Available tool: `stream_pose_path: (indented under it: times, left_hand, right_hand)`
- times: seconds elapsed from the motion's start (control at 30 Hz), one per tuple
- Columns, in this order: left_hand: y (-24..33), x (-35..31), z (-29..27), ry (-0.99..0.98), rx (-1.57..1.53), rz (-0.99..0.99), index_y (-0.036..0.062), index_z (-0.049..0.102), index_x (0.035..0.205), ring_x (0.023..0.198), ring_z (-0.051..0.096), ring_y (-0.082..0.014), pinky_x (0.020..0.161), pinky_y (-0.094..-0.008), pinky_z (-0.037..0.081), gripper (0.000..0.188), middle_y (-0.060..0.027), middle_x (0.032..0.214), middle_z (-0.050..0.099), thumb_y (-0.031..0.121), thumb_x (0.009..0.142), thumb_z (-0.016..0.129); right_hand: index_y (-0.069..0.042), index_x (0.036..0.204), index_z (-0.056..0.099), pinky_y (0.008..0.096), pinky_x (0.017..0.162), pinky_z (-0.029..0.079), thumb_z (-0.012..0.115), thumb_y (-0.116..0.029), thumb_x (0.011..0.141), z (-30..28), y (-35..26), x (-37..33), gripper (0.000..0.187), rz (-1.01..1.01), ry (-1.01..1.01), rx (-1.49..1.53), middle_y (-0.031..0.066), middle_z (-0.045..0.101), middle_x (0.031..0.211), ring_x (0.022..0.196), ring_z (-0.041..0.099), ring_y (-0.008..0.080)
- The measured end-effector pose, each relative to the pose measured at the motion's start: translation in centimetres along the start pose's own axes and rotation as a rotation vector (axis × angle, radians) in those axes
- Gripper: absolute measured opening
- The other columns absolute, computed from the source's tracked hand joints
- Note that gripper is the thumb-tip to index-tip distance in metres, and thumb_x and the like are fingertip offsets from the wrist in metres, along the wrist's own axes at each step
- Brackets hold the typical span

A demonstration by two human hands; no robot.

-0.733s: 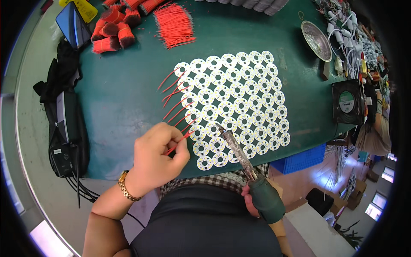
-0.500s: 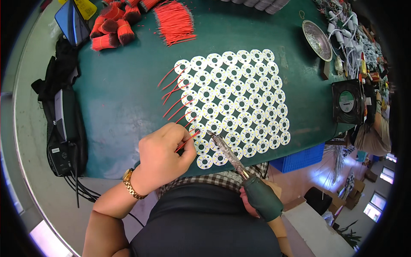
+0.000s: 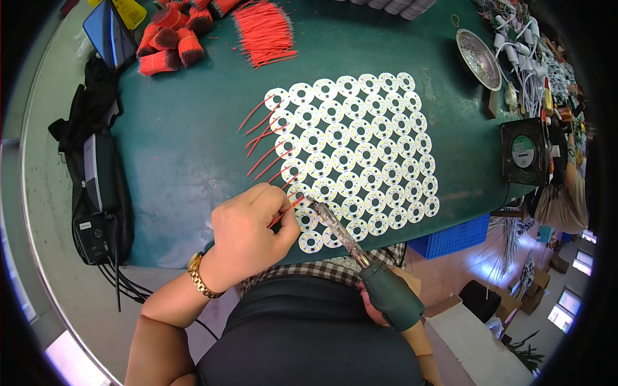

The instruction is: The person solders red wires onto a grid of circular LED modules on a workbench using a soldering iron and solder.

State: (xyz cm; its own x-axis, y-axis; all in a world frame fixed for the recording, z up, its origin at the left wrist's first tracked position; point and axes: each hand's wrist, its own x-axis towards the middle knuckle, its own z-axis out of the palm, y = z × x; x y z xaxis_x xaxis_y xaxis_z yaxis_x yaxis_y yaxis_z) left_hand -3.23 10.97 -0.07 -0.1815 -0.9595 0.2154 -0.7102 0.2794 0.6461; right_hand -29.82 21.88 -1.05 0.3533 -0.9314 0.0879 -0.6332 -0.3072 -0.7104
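Note:
My left hand [image 3: 251, 222] is closed, thumb and fingers pinching a red wire [image 3: 297, 201] whose end lies on a round board in the left column. In my right hand [image 3: 380, 307] is a soldering iron [image 3: 341, 233] with a dark green handle. Its tip meets the board right by the wire's end. White ring-shaped LED boards [image 3: 335, 159] lie in a tight grid on the green table [image 3: 187, 141]. Farther up the left column, several more red wires [image 3: 259, 170] reach leftward from the boards. My left hand partly covers the lower-left boards.
Bundles of red wire [image 3: 159, 62] and a loose pile [image 3: 264, 32] lie at the far left. A metal dish [image 3: 478, 59] sits at the far right, above a black fan [image 3: 524, 152]. Black devices with cables [image 3: 96, 174] line the left edge; a blue crate [image 3: 450, 238] stands below the right.
The soldering iron's tip has moved left and slightly down onto the board, to the wire's end. My left hand keeps its pinch on the wire, nearly unmoved.

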Motion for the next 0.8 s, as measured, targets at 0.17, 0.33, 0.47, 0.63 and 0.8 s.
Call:
stream_pose_path:
  times: [0.17,0.33,0.47,0.63,0.8]
  left_hand:
    - [-0.1,0.0,0.1,-0.008,0.008,0.004,0.0084,0.058,0.071,0.052,0.056,-0.0249,0.047,-0.0348,0.043,0.013,-0.0061,0.066,0.057,0.002,0.068,0.07]
    - [-0.1,0.0,0.0,-0.014,0.021,0.008,0.0084,0.058,0.072,0.052,0.056,-0.0251,0.046,-0.0349,0.043,0.014,-0.0061,0.066,0.057,0.002,0.068,0.07]
    - [0.0,0.0,0.0,-0.014,0.025,0.013,0.0083,0.057,0.071,0.052,0.056,-0.025,0.046,-0.035,0.042,0.015,-0.0062,0.066,0.056,0.002,0.068,0.07]
    - [-0.1,-0.1,0.1,-0.01,0.024,0.017,0.0084,0.058,0.072,0.053,0.056,-0.0253,0.047,-0.0352,0.043,0.015,-0.0062,0.067,0.057,0.002,0.068,0.07]
    - [-0.1,-0.1,0.1,-0.005,0.037,0.027,0.0084,0.057,0.072,0.053,0.056,-0.0256,0.047,-0.0354,0.043,0.015,-0.0062,0.067,0.057,0.002,0.068,0.07]
  right_hand:
    - [-0.013,0.091,0.072,0.0362,0.054,0.05,0.075,-0.016,0.068,-0.4,0.3,0.1,0.024,-0.003,0.018,-0.017,0.0055,0.068,0.077,0.064,0.066,0.0258]
    - [-0.017,0.084,0.07,0.0374,0.052,0.047,0.075,-0.023,0.068,0.0,0.1,-0.3,0.018,0.063,0.023,-0.061,0.0044,0.063,0.071,0.059,0.062,0.0272]
    - [-0.019,0.077,0.069,0.0384,0.052,0.047,0.076,-0.027,0.066,0.3,0.4,-0.8,0.016,0.097,0.096,-0.087,0.004,0.06,0.064,0.057,0.061,0.0285]
    - [-0.008,0.084,0.068,0.0377,0.056,0.052,0.074,-0.025,0.075,-0.5,0.4,-0.6,0.02,0.097,-0.005,0.009,0.0099,0.066,0.074,0.062,0.066,0.0298]
    - [0.004,0.091,0.066,0.0357,0.058,0.056,0.069,-0.026,0.084,-0.7,0.2,0.6,0.031,-0.019,-0.017,0.111,0.0166,0.07,0.082,0.066,0.07,0.0308]
